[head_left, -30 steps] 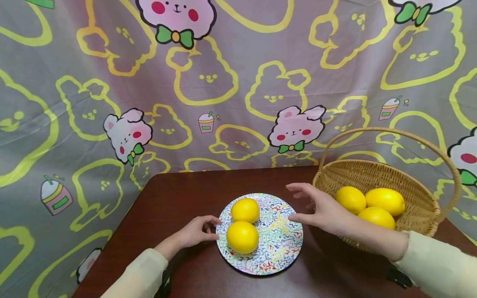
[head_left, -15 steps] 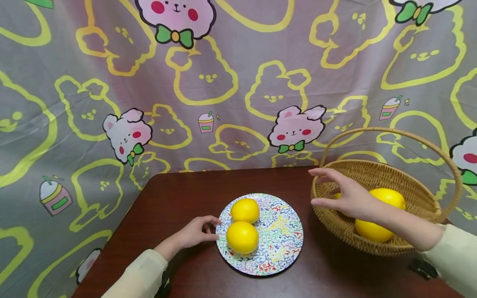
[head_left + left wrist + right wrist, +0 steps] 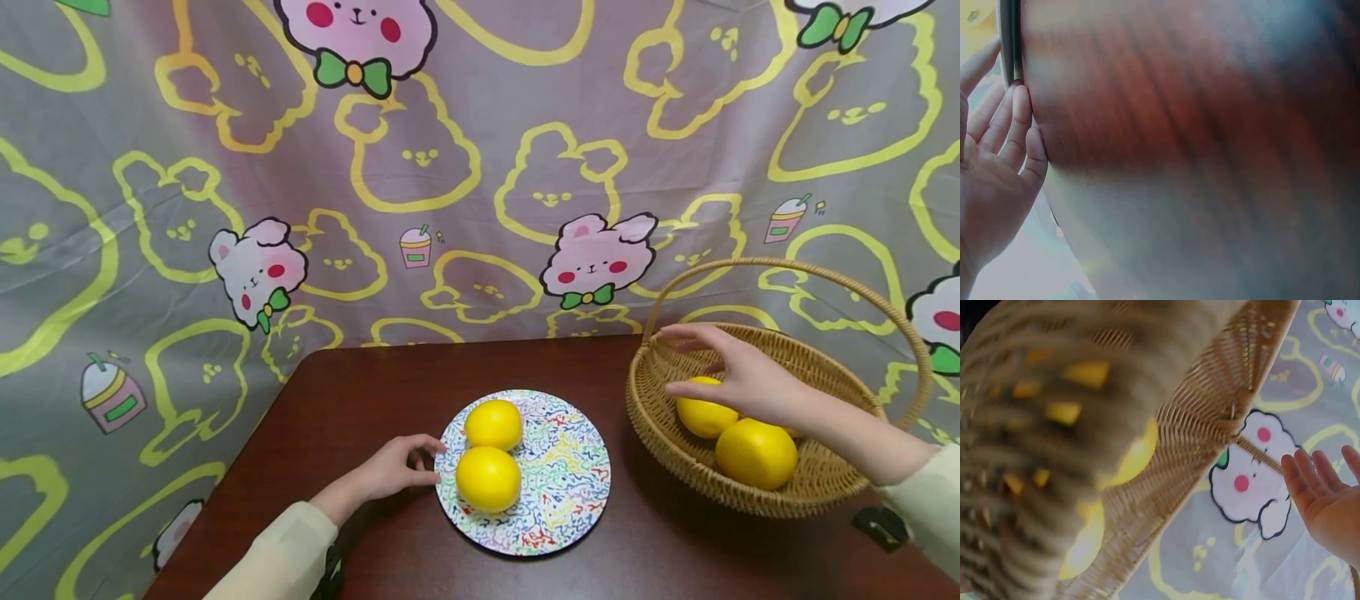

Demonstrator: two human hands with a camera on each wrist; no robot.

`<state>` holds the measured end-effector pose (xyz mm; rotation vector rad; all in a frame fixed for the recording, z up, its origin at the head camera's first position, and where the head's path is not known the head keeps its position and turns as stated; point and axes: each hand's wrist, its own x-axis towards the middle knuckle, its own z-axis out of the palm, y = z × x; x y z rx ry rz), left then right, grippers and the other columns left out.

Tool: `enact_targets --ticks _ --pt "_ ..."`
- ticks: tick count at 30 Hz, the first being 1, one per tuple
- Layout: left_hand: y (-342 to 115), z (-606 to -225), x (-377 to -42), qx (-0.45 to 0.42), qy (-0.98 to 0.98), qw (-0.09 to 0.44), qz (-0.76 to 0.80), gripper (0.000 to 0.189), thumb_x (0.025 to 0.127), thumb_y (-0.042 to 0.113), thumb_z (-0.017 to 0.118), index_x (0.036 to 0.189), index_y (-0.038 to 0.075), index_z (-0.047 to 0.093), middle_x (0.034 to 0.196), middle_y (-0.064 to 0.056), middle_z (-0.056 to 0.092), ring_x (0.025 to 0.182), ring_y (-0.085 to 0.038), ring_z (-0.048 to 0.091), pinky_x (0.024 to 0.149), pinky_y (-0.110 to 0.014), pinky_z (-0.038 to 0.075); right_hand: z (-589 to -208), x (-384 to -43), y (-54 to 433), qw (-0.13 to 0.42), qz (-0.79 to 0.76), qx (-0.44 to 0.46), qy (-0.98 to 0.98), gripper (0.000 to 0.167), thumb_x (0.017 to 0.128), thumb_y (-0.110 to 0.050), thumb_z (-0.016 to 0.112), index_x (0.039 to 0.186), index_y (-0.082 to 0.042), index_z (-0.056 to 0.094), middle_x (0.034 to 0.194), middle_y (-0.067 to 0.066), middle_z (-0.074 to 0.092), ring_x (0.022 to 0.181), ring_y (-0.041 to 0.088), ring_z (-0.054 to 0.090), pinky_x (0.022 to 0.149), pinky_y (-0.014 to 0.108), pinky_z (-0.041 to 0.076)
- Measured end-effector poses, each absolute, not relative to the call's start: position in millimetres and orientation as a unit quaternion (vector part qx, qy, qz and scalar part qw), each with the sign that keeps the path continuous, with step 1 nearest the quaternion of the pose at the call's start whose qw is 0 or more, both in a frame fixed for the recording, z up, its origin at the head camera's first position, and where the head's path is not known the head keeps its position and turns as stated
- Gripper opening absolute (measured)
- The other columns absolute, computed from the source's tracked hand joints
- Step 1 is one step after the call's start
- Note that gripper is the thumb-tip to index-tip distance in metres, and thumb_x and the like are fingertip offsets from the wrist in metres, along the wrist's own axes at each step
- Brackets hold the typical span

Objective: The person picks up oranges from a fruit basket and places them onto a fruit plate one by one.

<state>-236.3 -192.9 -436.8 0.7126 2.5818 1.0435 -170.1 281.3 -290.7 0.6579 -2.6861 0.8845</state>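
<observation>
Three lemons lie in the wicker basket (image 3: pixel 671 450) at the person's right: a front lemon (image 3: pixel 757 454) seen nearly whole, a left lemon (image 3: pixel 705 415) partly covered by the thumb in the head view, and a third lemon showing only as a thin yellow sliver behind the wrist. The right hand (image 3: pixel 738 375) is above the basket, palm down, thumb and fingers well spread and grasping nothing; the right wrist view shows it apart from the fruit, with yellow glimpsed through the gaps in the weave. Next to the basket, apart from it, a round plate (image 3: pixel 562 487) printed with multicoloured squiggles carries two more lemons on its left half, a far lemon (image 3: pixel 493 424) and a near lemon (image 3: pixel 488 479), side by side. The left hand (image 3: pixel 396 467) rests at the plate's left edge, fingers loosely bent and touching the rim without gripping it. Pale sleeves (image 3: pixel 277 554) cover both forearms, and a dark strap shows under each cuff. The plate and basket stand on a reddish-brown wooden table (image 3: pixel 360 387). Behind it hangs a grey cloth (image 3: pixel 480 133) patterned with yellow bear outlines, pink-cheeked bunny faces and drink cups.
</observation>
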Motion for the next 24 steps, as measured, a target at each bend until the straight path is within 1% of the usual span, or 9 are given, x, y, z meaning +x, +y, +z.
enact_targets --ticks 2,4,6,9,11,16,19,23,24 --pt "-192.9 -437.2 -236.9 0.246 0.891 0.133 0.359 0.042 0.081 0.025 0.080 0.117 0.011 0.064 0.098 0.001 0.061 0.076 -0.018 0.054 0.064 -0.025 0.049 -291.9 -172.8 286.2 0.121 0.300 0.225 -0.919 0.063 0.083 -0.021 0.079 0.137 -0.010 0.048 0.130 0.010 0.055 0.114 0.014 0.051 0.082 0.020 0.047" --pt "-192.9 -437.7 -237.6 0.246 0.891 0.132 0.358 0.042 0.082 0.025 0.080 0.118 0.011 0.064 0.098 0.001 0.061 0.075 -0.018 0.054 0.065 -0.025 0.049 -292.4 -174.9 291.1 0.114 0.299 0.221 -0.921 0.064 0.083 -0.021 0.079 0.138 -0.010 0.047 0.131 0.011 0.055 0.115 0.014 0.050 0.080 0.022 0.049" --pt "-192.8 -438.0 -238.1 0.245 0.892 0.133 0.357 0.042 0.082 0.025 0.080 0.118 0.011 0.064 0.099 0.002 0.061 0.076 -0.018 0.054 0.065 -0.025 0.049 -293.2 -177.4 296.3 0.103 0.294 0.213 -0.926 0.065 0.084 -0.022 0.078 0.139 -0.010 0.046 0.132 0.012 0.054 0.117 0.018 0.050 0.080 0.024 0.050" --pt "-192.6 -437.6 -238.0 0.246 0.891 0.132 0.357 0.042 0.082 0.025 0.080 0.118 0.011 0.064 0.101 0.001 0.062 0.075 -0.018 0.054 0.065 -0.025 0.049 -295.0 -180.8 304.7 0.088 0.287 0.204 -0.932 0.066 0.085 -0.024 0.077 0.140 -0.008 0.045 0.134 0.017 0.052 0.119 0.034 0.050 0.080 0.029 0.050" --pt "-192.2 -436.9 -237.8 0.245 0.892 0.132 0.357 0.042 0.082 0.025 0.080 0.118 0.011 0.064 0.102 0.001 0.062 0.075 -0.018 0.054 0.065 -0.025 0.049 -297.5 -183.4 310.1 0.083 0.281 0.197 -0.936 0.066 0.085 -0.026 0.077 0.140 -0.006 0.044 0.135 0.019 0.051 0.118 0.038 0.050 0.080 0.032 0.051" --pt "-191.6 -435.1 -237.6 0.241 0.893 0.132 0.357 0.042 0.082 0.024 0.080 0.118 0.011 0.064 0.102 0.001 0.062 0.075 -0.018 0.054 0.066 -0.025 0.050 -305.9 -188.9 321.7 0.060 0.269 0.182 -0.944 0.065 0.087 -0.029 0.075 0.139 -0.004 0.044 0.135 0.022 0.050 0.117 0.041 0.051 0.080 0.041 0.050" --pt "-191.7 -435.6 -237.5 0.240 0.893 0.133 0.357 0.042 0.082 0.025 0.080 0.118 0.011 0.064 0.102 0.001 0.062 0.076 -0.018 0.054 0.066 -0.025 0.050 -311.0 -191.7 326.9 0.044 0.265 0.185 -0.945 0.064 0.088 -0.030 0.073 0.138 -0.003 0.044 0.135 0.025 0.049 0.116 0.044 0.051 0.084 0.052 0.048" --pt "-192.1 -436.4 -236.4 0.235 0.893 0.134 0.360 0.042 0.081 0.024 0.080 0.118 0.012 0.065 0.104 0.001 0.062 0.076 -0.018 0.054 0.066 -0.025 0.050 -321.0 -196.3 334.5 0.035 0.253 0.191 -0.948 0.065 0.088 -0.032 0.073 0.137 0.000 0.045 0.133 0.027 0.049 0.114 0.046 0.052 0.086 0.061 0.043" --pt "-192.3 -436.5 -236.0 0.234 0.893 0.135 0.360 0.042 0.082 0.025 0.080 0.119 0.012 0.065 0.105 0.001 0.063 0.076 -0.017 0.054 0.066 -0.025 0.050 -324.0 -197.3 336.7 0.034 0.250 0.192 -0.948 0.066 0.088 -0.032 0.073 0.137 0.001 0.045 0.133 0.028 0.050 0.113 0.047 0.052 0.086 0.061 0.043"
